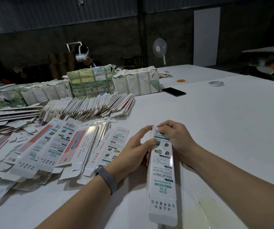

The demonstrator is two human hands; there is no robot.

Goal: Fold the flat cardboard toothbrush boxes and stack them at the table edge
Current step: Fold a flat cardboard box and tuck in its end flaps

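A long white toothbrush box (161, 176) with green print lies lengthwise in front of me, its far end lifted between both hands. My left hand (137, 148) grips its left side, thumb on the printed face. My right hand (174, 136) pinches the far end near the barcode with curled fingers. To the left, several flat unfolded boxes (76, 142) lie fanned on the white table (223, 129). Behind them stands a leaning row of flat boxes (90, 107).
Wrapped bundles (90, 81) of stock sit at the back, with a person behind them. A black phone (174, 92), a tape roll (216, 83) and an orange ring (181, 80) lie farther right. A fan (159, 47) stands beyond the table.
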